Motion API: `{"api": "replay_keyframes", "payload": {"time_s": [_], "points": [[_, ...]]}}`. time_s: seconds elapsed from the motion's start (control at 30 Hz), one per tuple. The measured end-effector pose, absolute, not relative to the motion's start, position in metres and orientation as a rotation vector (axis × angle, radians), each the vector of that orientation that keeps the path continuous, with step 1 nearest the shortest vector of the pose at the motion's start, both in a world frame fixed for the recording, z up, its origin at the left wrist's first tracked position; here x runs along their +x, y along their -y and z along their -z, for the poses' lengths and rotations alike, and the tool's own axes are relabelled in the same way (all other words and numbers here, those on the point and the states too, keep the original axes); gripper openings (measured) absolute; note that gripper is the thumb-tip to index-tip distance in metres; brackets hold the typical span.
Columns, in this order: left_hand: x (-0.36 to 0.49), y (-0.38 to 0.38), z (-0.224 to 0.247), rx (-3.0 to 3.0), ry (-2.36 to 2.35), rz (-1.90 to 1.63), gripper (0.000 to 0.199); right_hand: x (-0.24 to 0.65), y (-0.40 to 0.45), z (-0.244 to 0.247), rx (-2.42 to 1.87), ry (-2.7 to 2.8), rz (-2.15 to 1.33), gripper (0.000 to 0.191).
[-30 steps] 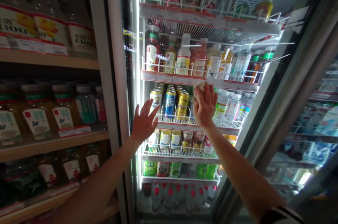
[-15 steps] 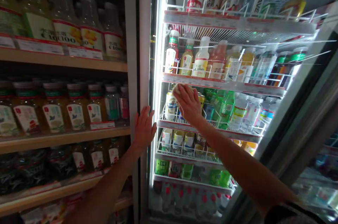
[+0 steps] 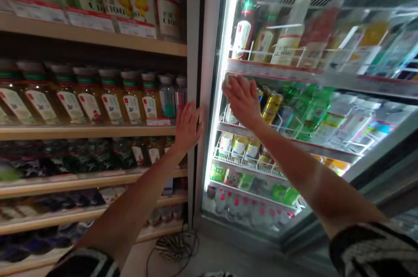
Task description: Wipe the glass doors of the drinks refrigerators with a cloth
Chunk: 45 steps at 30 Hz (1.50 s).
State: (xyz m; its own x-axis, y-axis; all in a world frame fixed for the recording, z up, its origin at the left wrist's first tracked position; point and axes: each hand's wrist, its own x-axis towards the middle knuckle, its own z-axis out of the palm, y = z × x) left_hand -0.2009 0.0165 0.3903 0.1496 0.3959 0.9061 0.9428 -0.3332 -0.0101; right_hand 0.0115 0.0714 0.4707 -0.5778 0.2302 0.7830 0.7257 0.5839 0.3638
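My left hand (image 3: 188, 126) lies flat with its fingers spread on the grey frame (image 3: 209, 76) between the wooden shelves and the lit cooler. My right hand (image 3: 242, 99) is at the cooler's glass, near its lit left edge, in front of the can shelf. Under its fingertips is a pale, crumpled cloth (image 3: 228, 83), mostly covered by the fingers. Behind the glass, gold cans (image 3: 272, 105) and green bottles (image 3: 315, 109) stand to the right of this hand, and a red-brown bottle (image 3: 243, 35) is above it.
Wooden shelves (image 3: 130, 132) with rows of bottles fill the left side. A coiled cable (image 3: 174, 246) lies on the floor (image 3: 209, 253) at the foot of the cooler. At the right, a dark frame (image 3: 372, 177) slants past my right arm.
The view has tilted down and shifted left, bringing the floor and cable into sight. My right hand has moved left with the cloth, toward the lit edge. My left hand stays on the frame.
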Motion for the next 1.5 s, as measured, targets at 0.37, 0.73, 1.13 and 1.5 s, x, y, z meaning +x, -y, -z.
{"api": "replay_keyframes", "payload": {"time_s": [0.37, 0.73, 1.13, 1.5], "points": [[-0.182, -0.015, -0.392, -1.981, 1.290, 1.100, 0.045, 0.069, -0.043, -0.378, -0.529, 2.414, 0.941, 0.052], [-0.120, -0.026, -0.398, -1.989, 1.060, 1.095, 0.044, 0.124, -0.029, -0.397, -0.875, 2.140, 1.054, 0.053], [-0.028, -0.058, -0.455, -1.881, 0.699, 1.361, 0.049, 0.156, -0.036, -0.450, -0.986, 1.774, 1.173, 0.048], [-0.012, -0.075, -0.450, -1.805, 0.701, 1.346, 0.054, 0.189, -0.038, -0.459, -1.075, 1.555, 1.130, 0.060]]}}
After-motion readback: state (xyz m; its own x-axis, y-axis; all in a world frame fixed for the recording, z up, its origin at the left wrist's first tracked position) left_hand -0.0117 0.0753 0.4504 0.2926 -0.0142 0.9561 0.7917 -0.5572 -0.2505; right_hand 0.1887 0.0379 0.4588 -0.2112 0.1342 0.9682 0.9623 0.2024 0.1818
